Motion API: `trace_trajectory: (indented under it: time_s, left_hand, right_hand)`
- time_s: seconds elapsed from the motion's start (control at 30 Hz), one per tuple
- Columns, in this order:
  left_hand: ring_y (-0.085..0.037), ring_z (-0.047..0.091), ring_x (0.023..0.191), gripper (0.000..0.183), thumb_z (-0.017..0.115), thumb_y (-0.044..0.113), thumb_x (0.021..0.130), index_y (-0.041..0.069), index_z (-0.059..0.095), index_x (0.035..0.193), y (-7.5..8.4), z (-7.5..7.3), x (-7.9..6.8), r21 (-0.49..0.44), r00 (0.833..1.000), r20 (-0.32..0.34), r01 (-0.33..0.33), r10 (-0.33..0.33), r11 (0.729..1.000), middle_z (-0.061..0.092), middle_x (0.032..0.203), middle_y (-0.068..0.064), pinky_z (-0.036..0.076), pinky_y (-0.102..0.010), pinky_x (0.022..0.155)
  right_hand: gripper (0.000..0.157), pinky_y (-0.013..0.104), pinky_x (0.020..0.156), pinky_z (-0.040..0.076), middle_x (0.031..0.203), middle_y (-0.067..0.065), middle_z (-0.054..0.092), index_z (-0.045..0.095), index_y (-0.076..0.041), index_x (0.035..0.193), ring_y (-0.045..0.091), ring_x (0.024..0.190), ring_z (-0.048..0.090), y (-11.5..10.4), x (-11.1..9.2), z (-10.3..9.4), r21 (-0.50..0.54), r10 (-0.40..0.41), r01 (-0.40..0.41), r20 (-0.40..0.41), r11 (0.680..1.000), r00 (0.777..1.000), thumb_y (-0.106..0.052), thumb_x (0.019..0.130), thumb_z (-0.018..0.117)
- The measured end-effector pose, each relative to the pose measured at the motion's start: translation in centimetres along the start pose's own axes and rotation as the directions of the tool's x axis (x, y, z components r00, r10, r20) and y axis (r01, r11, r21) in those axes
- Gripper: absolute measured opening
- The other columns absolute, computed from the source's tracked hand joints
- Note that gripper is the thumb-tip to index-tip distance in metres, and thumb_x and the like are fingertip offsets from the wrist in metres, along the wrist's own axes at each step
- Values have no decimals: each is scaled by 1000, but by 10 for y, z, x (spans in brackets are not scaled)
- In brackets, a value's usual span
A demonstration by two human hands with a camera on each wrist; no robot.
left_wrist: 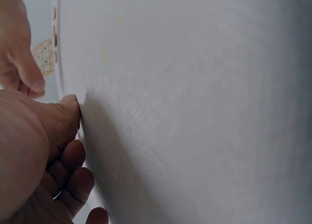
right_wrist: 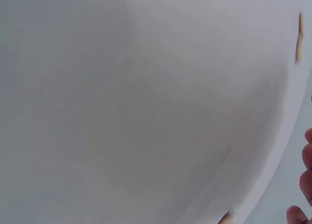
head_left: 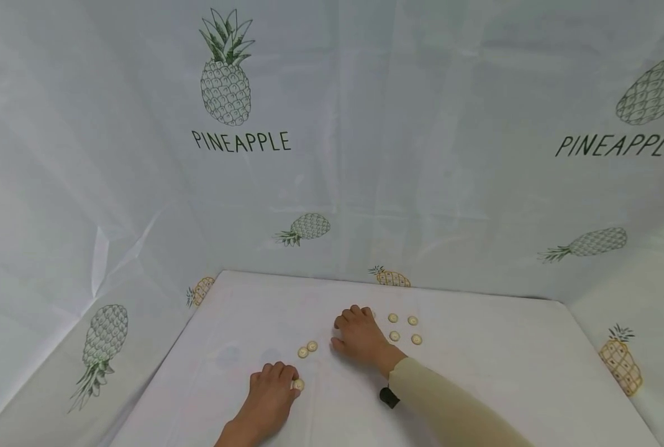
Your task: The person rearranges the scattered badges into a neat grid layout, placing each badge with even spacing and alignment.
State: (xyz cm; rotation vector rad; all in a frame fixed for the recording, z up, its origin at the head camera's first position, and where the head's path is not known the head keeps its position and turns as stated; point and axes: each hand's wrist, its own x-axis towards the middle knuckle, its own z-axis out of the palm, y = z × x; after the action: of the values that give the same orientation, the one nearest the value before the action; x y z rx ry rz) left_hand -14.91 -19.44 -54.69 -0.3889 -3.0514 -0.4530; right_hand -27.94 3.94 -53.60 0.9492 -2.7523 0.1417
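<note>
White cloth printed with pineapples covers the table [head_left: 477, 372] and hangs as a backdrop all round your workspace. On that table you have small cream buttons, and the work looks to be about arranging them. I count seven that show in the head view: a block of four [head_left: 404, 328] just right of your right hand, two rows of two set neatly apart; a pair [head_left: 307, 349] touching or nearly so between your hands; and a single button [head_left: 298, 385] at the tips of your left hand. Your left hand [head_left: 267, 394] lies knuckles up near the front edge, its fingers curled, with finger and thumb seeming to pinch that single button against the cloth. Your right hand [head_left: 359, 335] rests farther back with its fingers bent onto the table; whether it covers or grasps a button I cannot tell, since nothing shows under it. Judging by the layout, the block of four reads as placed already, while the pair and the one at your left fingertips seem left to handle. Your wrist views show little beyond blurred cloth and parts of fingers.
</note>
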Motion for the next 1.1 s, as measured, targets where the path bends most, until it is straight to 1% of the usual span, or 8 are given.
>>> trace_trajectory:
  time_s: [0.13, 0.2, 0.4, 0.53, 0.73, 0.87, 1.0, 1.1]
  left_hand:
    - [-17, 51, 95, 23, 80, 26, 94, 17, 65, 108, -2, 1, -2, -3, 1000, -9, -11, 11, 1000, 60, 104, 4, 44, -49, 84]
    - [-17, 51, 94, 23, 80, 26, 94, 17, 65, 108, -2, 1, -2, -3, 1000, -13, -16, 16, 1000, 60, 104, 4, 44, -48, 83]
    - [-15, 49, 93, 22, 80, 27, 94, 18, 64, 108, -3, 3, -3, -6, 1000, -12, -24, 24, 1000, 58, 103, 5, 42, -45, 81]
    - [-15, 48, 92, 22, 79, 27, 94, 18, 63, 107, -4, 3, -3, -9, 999, -15, -28, 28, 1000, 58, 103, 5, 41, -44, 80]
    - [-15, 49, 92, 23, 80, 27, 94, 18, 64, 107, -5, 4, -2, 7, 999, -28, -38, 39, 999, 59, 103, 5, 42, -44, 79]
    - [-15, 49, 91, 24, 80, 27, 93, 18, 63, 108, -6, 5, -1, 21, 998, -40, -49, 50, 999, 59, 103, 4, 42, -44, 79]
    - [-15, 49, 91, 24, 80, 27, 93, 18, 63, 107, -6, 6, 0, 21, 998, -39, -44, 44, 999, 58, 102, 5, 43, -45, 79]
    - [-15, 48, 91, 23, 79, 28, 94, 19, 62, 108, -6, 6, 0, 13, 999, -29, -36, 36, 999, 57, 102, 5, 43, -45, 80]
  right_hand:
    - [31, 43, 98, 46, 113, -2, 69, 73, -17, 117, 18, 104, 55, -20, 6, -3, 27, -43, 42, 39, 999, 998, -43, 100, 71]
    - [32, 41, 97, 46, 115, -3, 69, 73, -17, 119, 17, 104, 54, -28, 9, -1, 24, -70, 69, 53, 997, 996, -43, 101, 70]
    - [28, 36, 93, 45, 114, -6, 67, 72, -19, 120, 14, 102, 53, -42, 14, 8, -9, -126, 127, 66, 992, 990, -41, 103, 67]
    - [24, 34, 91, 45, 111, -7, 67, 72, -21, 115, 12, 100, 52, -44, 15, 10, -35, -127, 130, 85, 991, 988, -41, 104, 66]
    - [21, 34, 89, 44, 105, -7, 67, 73, -21, 106, 12, 95, 50, -43, 13, 11, -9, -95, 96, 99, 995, 991, -41, 104, 66]
    - [19, 35, 88, 45, 102, -6, 67, 71, -20, 101, 13, 94, 49, -40, 11, 11, 15, -69, 68, 87, 998, 994, -39, 101, 69]
    - [19, 34, 85, 42, 99, -7, 65, 70, -20, 100, 13, 91, 47, -37, 6, 9, -3, -76, 76, 69, 997, 995, -38, 97, 70]
    - [20, 34, 83, 41, 95, -7, 63, 69, -19, 98, 13, 88, 45, -36, 4, 7, -18, -87, 88, 51, 996, 995, -39, 96, 69]
